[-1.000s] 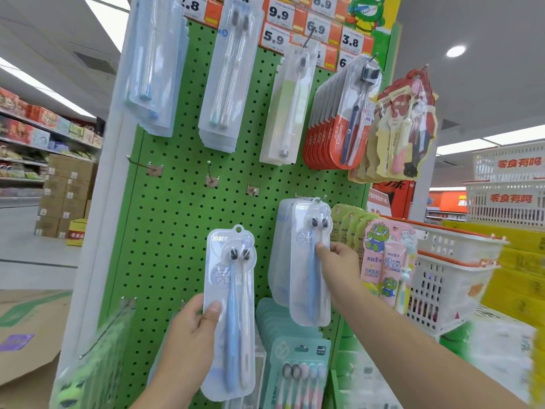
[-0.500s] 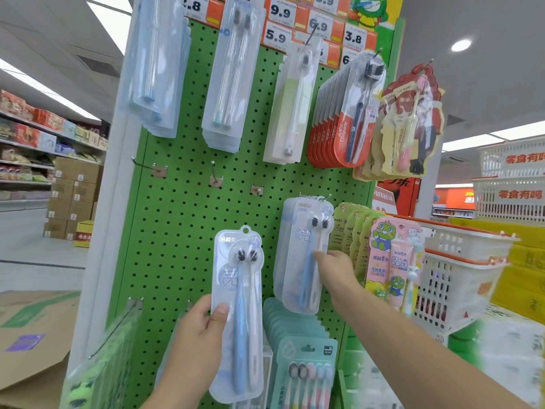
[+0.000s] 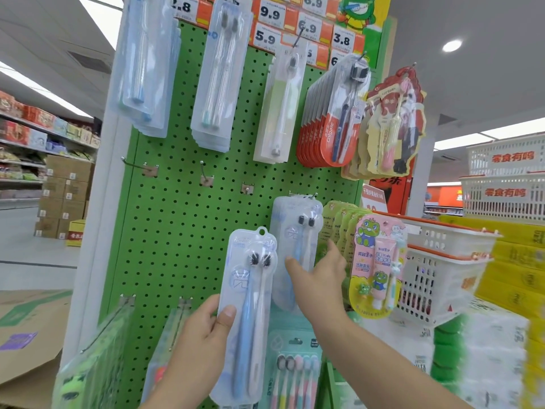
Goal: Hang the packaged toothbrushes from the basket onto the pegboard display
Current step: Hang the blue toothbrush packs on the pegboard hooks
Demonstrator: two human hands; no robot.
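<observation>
Location: retail shop, supermarket aisle end.

Green pegboard display (image 3: 182, 231) on metal hooks carries carded toothbrush packs (image 3: 215, 78); red-backed packs (image 3: 324, 131) hang in a stacked row; orange-and-white price tags (image 3: 272, 16) across the top read 9.9, 5.9, 6.9, 3.8; stocked shelves (image 3: 35, 134) run down the aisle at left, with stacked cardboard cartons (image 3: 63, 196) on the floor beside them; white plastic baskets (image 3: 442, 261) with orange rims stand at right; ceiling strip lights (image 3: 100, 13) overhead.
</observation>
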